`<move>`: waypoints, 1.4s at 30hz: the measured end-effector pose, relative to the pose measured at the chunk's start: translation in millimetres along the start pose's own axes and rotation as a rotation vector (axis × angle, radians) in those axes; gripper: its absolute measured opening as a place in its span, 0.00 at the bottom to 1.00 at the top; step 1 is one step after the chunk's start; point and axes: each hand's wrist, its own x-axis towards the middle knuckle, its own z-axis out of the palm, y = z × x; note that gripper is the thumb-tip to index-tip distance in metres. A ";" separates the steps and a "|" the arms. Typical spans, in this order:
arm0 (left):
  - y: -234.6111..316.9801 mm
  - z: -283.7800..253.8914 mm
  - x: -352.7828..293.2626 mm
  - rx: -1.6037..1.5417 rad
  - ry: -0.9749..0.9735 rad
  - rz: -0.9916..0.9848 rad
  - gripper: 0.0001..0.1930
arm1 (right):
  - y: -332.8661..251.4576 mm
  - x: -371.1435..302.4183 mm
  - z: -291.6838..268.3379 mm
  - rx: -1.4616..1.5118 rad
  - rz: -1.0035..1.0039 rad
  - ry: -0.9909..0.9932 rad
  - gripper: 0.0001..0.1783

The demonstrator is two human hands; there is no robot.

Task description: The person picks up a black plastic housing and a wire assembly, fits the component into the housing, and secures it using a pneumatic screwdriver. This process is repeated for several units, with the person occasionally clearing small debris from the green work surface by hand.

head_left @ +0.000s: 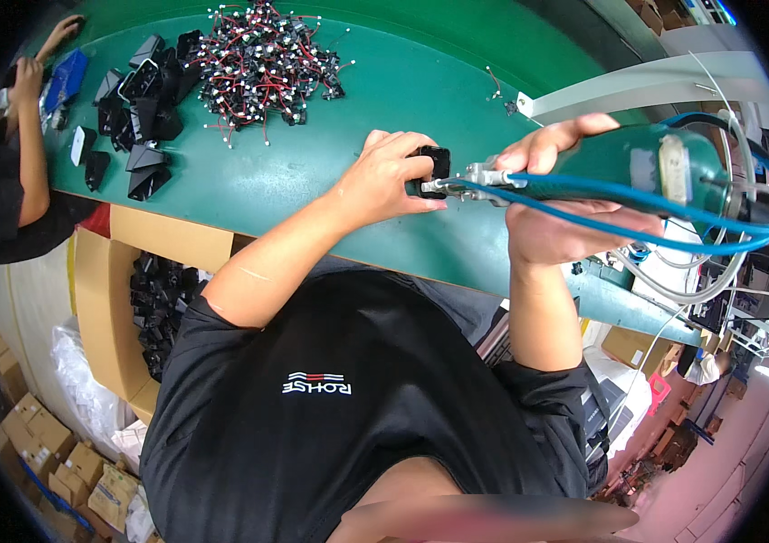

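Note:
My left hand point(384, 176) is closed around a small black plastic part point(441, 161), and its fingers hide much of that part. From the right, my right hand point(543, 233) grips a green, thick-bodied tool point(615, 156) with a metal head point(484, 176) at its front. The tool's tip reaches the black part, beside my left fingertips. Blue hoses point(601, 190) run along the tool toward the right. Exactly what kind of tool it is, I cannot tell.
On the green table point(312, 185) lie a heap of small parts with red wires point(267, 72) and several black housings point(144, 118). A co-worker's arm point(31, 136) is at the far left. Below the table edge, a cardboard box point(99, 308) holds black parts.

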 end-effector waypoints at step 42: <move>0.5 0.6 -0.2 -0.021 0.027 -0.084 0.41 | 20.4 8.1 5.8 -0.147 -0.057 0.088 0.66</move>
